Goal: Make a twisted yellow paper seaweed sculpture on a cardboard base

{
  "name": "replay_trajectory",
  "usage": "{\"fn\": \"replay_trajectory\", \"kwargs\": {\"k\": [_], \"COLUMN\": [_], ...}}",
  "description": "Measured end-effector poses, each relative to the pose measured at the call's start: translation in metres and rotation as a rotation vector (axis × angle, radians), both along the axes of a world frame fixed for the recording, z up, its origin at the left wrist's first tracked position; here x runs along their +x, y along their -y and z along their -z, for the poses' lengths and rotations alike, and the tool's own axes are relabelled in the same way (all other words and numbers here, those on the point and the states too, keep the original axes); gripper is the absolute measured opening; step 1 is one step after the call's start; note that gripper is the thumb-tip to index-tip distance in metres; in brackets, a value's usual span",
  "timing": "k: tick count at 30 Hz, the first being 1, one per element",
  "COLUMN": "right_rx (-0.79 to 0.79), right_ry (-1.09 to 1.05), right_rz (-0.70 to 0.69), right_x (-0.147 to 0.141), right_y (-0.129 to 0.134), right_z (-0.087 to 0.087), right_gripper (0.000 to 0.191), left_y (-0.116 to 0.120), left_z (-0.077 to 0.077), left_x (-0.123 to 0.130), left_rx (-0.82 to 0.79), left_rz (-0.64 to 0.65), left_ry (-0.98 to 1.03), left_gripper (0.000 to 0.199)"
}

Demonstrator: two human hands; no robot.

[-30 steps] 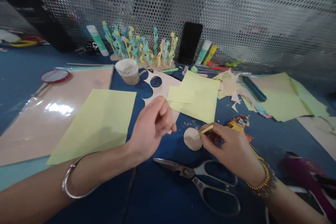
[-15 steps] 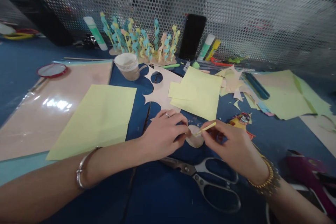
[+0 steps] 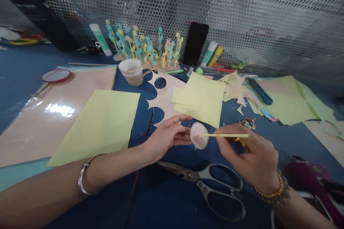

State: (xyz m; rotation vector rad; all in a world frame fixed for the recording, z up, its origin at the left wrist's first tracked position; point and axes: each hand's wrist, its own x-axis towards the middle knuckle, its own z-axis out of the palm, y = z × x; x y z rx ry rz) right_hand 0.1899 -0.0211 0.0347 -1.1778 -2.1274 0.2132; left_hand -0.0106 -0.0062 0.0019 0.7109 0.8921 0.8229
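Observation:
In front of me my right hand [image 3: 247, 150] pinches a thin yellow paper stick [image 3: 231, 135]. The stick's left end lies against a round, pale pink paper disc [image 3: 200, 142], which is tilted up to face me. At the disc's left edge is my left hand [image 3: 170, 136], its fingers apart and stretched out. The fingertips reach the disc's edge or pass just behind it; I cannot tell which. Below both hands, a pair of scissors [image 3: 193, 176] lies on the blue table with its handles to the right.
Yellow sheets [image 3: 104, 121] lie left and a yellow square [image 3: 205, 94] ahead, over pink paper with cut-out circles [image 3: 168, 96]. Behind stand a paper cup [image 3: 131, 73], twisted paper sticks [image 3: 150, 48], a phone [image 3: 196, 43] and glue sticks [image 3: 100, 39]. A purple glue gun [image 3: 309, 179] is right.
My left fingers have loosened from a pinch at the disc and spread apart. The disc now tilts up towards me. My right hand has moved slightly right, and the stick has swung to nearly level.

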Motion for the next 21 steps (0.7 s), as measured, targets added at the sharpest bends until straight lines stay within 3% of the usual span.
{"fn": "replay_trajectory", "kwargs": {"k": [4,10,15,18,21], "right_rx": [0.084,0.030,0.043,0.035,-0.051], "right_ry": [0.047,0.066,0.023,-0.036,-0.052], "right_rz": [-0.033,-0.032,-0.013,0.064,0.114], "right_x": [-0.001,-0.003,-0.001,0.005,0.013], "right_y": [0.001,0.001,0.000,-0.005,-0.011], "right_z": [0.002,0.003,-0.003,-0.009,-0.017], "right_gripper": [0.016,0.014,0.013,0.007,0.007], "left_y": [0.001,0.003,0.004,-0.004,-0.022], "left_z": [0.001,0.001,0.000,-0.003,-0.012], "left_x": [0.001,0.001,0.001,-0.006,-0.021], "left_rx": [-0.067,-0.069,0.047,0.261,0.471], "left_rz": [-0.011,-0.026,-0.051,-0.183,-0.457], "left_ry": [0.037,0.038,-0.008,-0.093,-0.214], "left_gripper": [0.035,0.035,0.032,0.030,0.025]}}
